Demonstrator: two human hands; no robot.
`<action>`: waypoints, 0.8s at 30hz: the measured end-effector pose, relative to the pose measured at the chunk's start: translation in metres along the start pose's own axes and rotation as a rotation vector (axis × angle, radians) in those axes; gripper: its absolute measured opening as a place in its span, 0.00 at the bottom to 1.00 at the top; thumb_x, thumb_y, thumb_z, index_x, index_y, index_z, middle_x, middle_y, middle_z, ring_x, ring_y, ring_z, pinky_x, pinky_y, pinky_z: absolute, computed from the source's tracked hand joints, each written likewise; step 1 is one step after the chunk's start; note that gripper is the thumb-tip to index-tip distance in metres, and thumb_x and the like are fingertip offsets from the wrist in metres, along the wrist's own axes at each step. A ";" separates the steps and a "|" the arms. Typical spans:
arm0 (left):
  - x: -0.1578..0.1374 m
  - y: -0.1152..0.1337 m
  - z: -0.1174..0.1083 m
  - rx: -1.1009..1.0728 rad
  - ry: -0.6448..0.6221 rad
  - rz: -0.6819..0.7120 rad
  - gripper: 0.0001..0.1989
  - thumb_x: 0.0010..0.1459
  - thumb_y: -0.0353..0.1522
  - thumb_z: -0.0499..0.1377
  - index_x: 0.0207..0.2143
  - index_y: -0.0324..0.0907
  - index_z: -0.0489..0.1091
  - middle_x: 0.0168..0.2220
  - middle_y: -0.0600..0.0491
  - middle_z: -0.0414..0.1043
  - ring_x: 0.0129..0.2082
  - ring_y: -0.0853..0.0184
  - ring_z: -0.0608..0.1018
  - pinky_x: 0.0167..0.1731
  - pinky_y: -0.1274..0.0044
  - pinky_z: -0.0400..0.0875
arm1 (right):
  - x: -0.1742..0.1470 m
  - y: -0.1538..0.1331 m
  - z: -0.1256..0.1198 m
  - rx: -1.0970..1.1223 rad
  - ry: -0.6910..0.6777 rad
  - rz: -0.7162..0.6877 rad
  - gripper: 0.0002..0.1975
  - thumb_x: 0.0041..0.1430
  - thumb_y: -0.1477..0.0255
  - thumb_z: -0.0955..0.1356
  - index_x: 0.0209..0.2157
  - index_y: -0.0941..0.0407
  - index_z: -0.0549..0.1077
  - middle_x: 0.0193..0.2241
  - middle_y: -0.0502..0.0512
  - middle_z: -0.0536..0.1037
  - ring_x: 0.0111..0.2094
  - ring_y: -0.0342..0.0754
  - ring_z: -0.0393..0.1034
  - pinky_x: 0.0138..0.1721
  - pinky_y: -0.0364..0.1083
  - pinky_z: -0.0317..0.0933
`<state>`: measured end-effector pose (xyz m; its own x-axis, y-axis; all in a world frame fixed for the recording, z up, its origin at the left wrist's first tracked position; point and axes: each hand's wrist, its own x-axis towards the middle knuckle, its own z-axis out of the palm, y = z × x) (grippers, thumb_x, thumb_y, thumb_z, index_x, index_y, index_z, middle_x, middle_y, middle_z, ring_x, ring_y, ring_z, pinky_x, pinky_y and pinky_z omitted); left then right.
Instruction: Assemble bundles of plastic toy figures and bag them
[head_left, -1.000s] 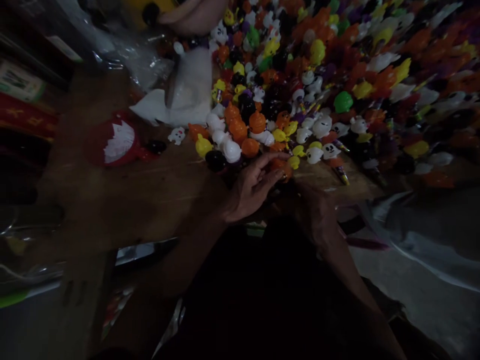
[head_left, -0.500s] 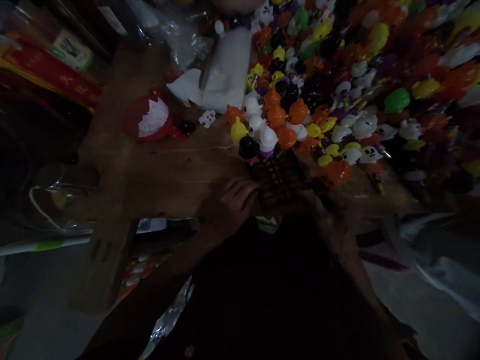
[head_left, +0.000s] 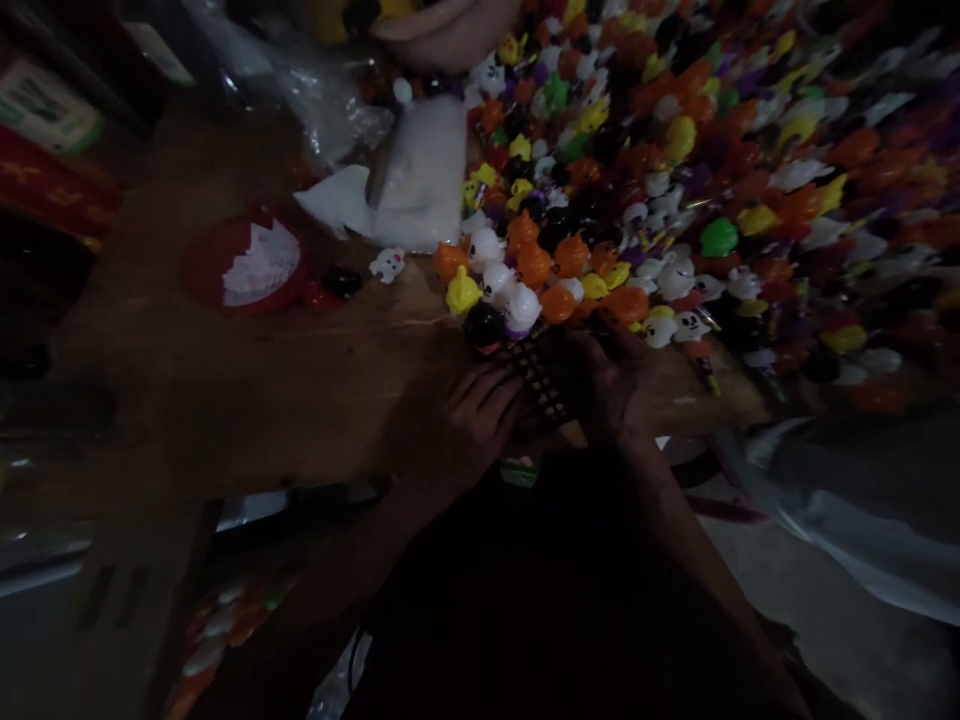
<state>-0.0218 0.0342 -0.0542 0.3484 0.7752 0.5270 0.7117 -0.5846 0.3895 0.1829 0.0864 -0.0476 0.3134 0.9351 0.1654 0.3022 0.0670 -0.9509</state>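
A dark grid rack (head_left: pixel 546 385) with rows of small openings lies at the table's front edge, between my hands. My left hand (head_left: pixel 480 412) has its fingers bent together over the rack's left side. At the right side is my right hand (head_left: pixel 616 378), its fingers curled against the rack and partly lost in shadow. Right behind the rack stand small toy figures: a black one (head_left: pixel 484 326), a white one with a purple base (head_left: pixel 521 308), a yellow one (head_left: pixel 463 290) and an orange one (head_left: pixel 558 303).
A big pile of colourful toy figures (head_left: pixel 675 190) covers the back and right of the wooden table (head_left: pixel 300 400). On the left are a red bowl (head_left: pixel 202 270) with white slips, a small white dog-like figure (head_left: pixel 387 264) and a white plastic bag (head_left: pixel 424 180).
The view has swung right, so the table things appear further left. My left hand has come further over the rack, and my right hand has moved slightly away from me along its right side.
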 end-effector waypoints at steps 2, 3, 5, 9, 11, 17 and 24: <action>0.005 0.000 0.006 0.010 -0.057 0.043 0.16 0.71 0.30 0.54 0.56 0.37 0.73 0.57 0.41 0.77 0.61 0.54 0.76 0.60 0.59 0.74 | 0.012 -0.002 0.009 0.070 0.051 0.044 0.16 0.55 0.59 0.73 0.38 0.57 0.82 0.36 0.56 0.84 0.37 0.52 0.77 0.42 0.51 0.72; 0.005 -0.001 0.008 0.024 -0.084 0.058 0.17 0.71 0.30 0.54 0.58 0.36 0.72 0.58 0.40 0.76 0.63 0.53 0.75 0.61 0.58 0.73 | 0.017 -0.002 0.012 0.081 0.057 0.057 0.15 0.54 0.60 0.74 0.37 0.57 0.82 0.35 0.55 0.84 0.37 0.52 0.77 0.41 0.51 0.71; 0.003 -0.002 0.008 0.049 -0.110 0.070 0.18 0.71 0.30 0.54 0.59 0.35 0.70 0.60 0.40 0.75 0.62 0.54 0.76 0.62 0.58 0.72 | 0.022 0.001 0.016 0.060 0.037 0.069 0.15 0.54 0.60 0.73 0.35 0.57 0.82 0.34 0.54 0.84 0.36 0.52 0.77 0.41 0.50 0.71; -0.009 -0.004 0.004 0.097 -0.075 0.082 0.17 0.70 0.31 0.57 0.59 0.34 0.70 0.59 0.40 0.75 0.60 0.54 0.78 0.61 0.60 0.72 | 0.022 0.006 0.015 0.049 -0.016 0.062 0.14 0.54 0.59 0.73 0.31 0.56 0.81 0.33 0.54 0.84 0.36 0.53 0.77 0.41 0.51 0.70; -0.013 -0.003 0.003 0.115 -0.065 0.082 0.17 0.69 0.30 0.57 0.58 0.34 0.71 0.59 0.39 0.75 0.60 0.54 0.78 0.61 0.61 0.71 | 0.018 0.003 0.013 0.093 -0.025 0.073 0.14 0.54 0.58 0.73 0.30 0.56 0.80 0.32 0.53 0.83 0.35 0.52 0.76 0.40 0.50 0.70; -0.010 0.001 0.006 0.129 -0.077 0.058 0.17 0.70 0.29 0.55 0.59 0.34 0.70 0.59 0.39 0.76 0.60 0.55 0.78 0.61 0.61 0.72 | 0.001 -0.012 0.006 0.149 0.069 0.052 0.13 0.55 0.59 0.75 0.34 0.55 0.81 0.34 0.52 0.83 0.36 0.50 0.76 0.42 0.50 0.70; -0.011 0.009 0.009 -0.031 -0.019 -0.091 0.17 0.71 0.29 0.54 0.60 0.39 0.70 0.62 0.42 0.73 0.65 0.59 0.73 0.62 0.65 0.74 | -0.050 -0.001 -0.007 -0.074 -0.065 -0.122 0.12 0.61 0.61 0.73 0.32 0.55 0.81 0.29 0.53 0.82 0.30 0.48 0.75 0.33 0.46 0.70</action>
<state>-0.0140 0.0228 -0.0631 0.2950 0.8298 0.4737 0.7218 -0.5183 0.4587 0.1732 0.0375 -0.0534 0.2116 0.9424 0.2592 0.4007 0.1583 -0.9024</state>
